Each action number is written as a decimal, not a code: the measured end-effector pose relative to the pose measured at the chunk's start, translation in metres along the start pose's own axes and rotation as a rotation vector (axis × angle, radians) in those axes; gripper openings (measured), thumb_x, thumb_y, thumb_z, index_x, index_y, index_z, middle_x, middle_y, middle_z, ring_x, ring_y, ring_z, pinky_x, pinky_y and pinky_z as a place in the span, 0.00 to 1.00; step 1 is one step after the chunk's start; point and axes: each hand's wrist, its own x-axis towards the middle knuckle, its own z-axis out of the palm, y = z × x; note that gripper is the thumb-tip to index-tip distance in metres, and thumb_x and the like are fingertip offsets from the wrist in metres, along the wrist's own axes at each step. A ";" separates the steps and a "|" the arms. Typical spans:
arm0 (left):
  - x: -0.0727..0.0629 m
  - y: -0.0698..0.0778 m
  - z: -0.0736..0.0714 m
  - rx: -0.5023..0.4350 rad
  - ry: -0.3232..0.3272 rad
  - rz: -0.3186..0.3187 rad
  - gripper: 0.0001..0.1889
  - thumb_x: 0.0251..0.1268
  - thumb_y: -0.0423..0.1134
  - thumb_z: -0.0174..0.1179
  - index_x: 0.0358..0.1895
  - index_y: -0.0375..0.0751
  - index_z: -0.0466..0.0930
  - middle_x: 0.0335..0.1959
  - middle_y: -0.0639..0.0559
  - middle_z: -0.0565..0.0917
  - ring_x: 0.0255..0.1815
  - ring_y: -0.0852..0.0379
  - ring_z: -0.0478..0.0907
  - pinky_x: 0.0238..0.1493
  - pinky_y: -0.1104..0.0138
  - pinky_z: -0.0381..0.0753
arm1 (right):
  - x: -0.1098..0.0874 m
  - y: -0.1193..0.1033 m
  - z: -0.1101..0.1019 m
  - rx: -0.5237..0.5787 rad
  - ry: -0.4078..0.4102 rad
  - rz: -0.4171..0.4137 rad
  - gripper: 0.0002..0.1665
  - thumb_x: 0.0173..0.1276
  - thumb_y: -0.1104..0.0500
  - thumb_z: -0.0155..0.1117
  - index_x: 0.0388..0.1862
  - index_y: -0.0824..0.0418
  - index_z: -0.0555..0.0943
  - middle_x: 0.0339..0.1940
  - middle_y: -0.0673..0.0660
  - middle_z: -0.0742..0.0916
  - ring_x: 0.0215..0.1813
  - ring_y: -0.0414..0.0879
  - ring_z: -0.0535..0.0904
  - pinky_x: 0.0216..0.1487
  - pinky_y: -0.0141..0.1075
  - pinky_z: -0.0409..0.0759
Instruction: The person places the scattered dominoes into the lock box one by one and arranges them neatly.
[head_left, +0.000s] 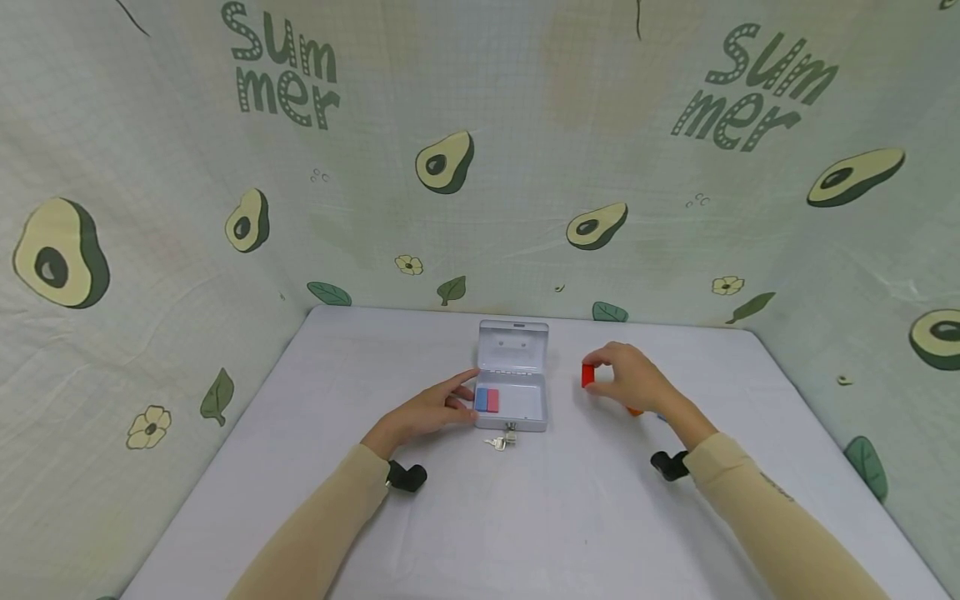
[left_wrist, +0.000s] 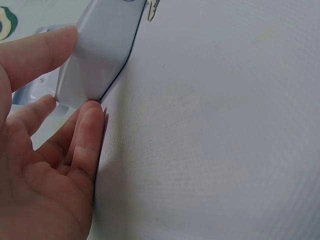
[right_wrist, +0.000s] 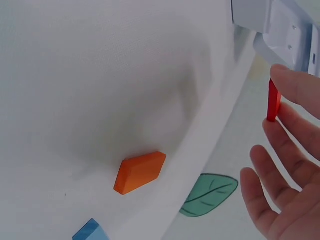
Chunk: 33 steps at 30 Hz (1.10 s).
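Observation:
A small light-grey metal cash box (head_left: pixel 512 423) stands with its lid (head_left: pixel 513 346) raised, a blue block (head_left: pixel 482 400) and a pink block (head_left: pixel 492 401) side by side at its left inside. Keys (head_left: pixel 496 443) hang at the lock on its front. My left hand (head_left: pixel 427 408) holds the box's left side, thumb near the front corner and index finger toward the hinge. To the right of the box, my right hand (head_left: pixel 626 379) pinches a red block (head_left: pixel 588 375) between thumb and fingers, raised off the table in the right wrist view.
An orange block (right_wrist: pixel 141 172) lies on the white table beneath my right hand, with another blue block (right_wrist: pixel 91 230) near it. A cloth printed with avocados hangs behind and at both sides. Each wrist carries a black camera mount (head_left: pixel 407 477).

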 end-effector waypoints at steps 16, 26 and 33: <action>0.000 0.000 -0.001 0.002 0.001 -0.006 0.44 0.71 0.50 0.72 0.85 0.65 0.58 0.68 0.53 0.77 0.61 0.55 0.77 0.70 0.51 0.74 | 0.010 -0.027 0.009 0.006 0.017 -0.062 0.24 0.65 0.58 0.80 0.59 0.62 0.87 0.49 0.58 0.87 0.56 0.60 0.81 0.57 0.53 0.83; 0.000 0.000 0.000 0.008 0.001 -0.005 0.44 0.71 0.50 0.71 0.85 0.64 0.58 0.68 0.53 0.77 0.61 0.56 0.77 0.70 0.51 0.74 | 0.015 -0.043 0.016 0.009 -0.009 -0.082 0.23 0.66 0.59 0.79 0.59 0.62 0.87 0.50 0.60 0.87 0.56 0.60 0.81 0.57 0.52 0.84; 0.001 0.000 0.000 0.016 0.006 -0.007 0.43 0.71 0.50 0.71 0.85 0.65 0.58 0.68 0.53 0.77 0.61 0.56 0.77 0.69 0.51 0.75 | 0.019 -0.053 0.021 0.013 -0.009 -0.104 0.23 0.65 0.59 0.80 0.59 0.62 0.87 0.49 0.57 0.87 0.56 0.59 0.81 0.58 0.52 0.84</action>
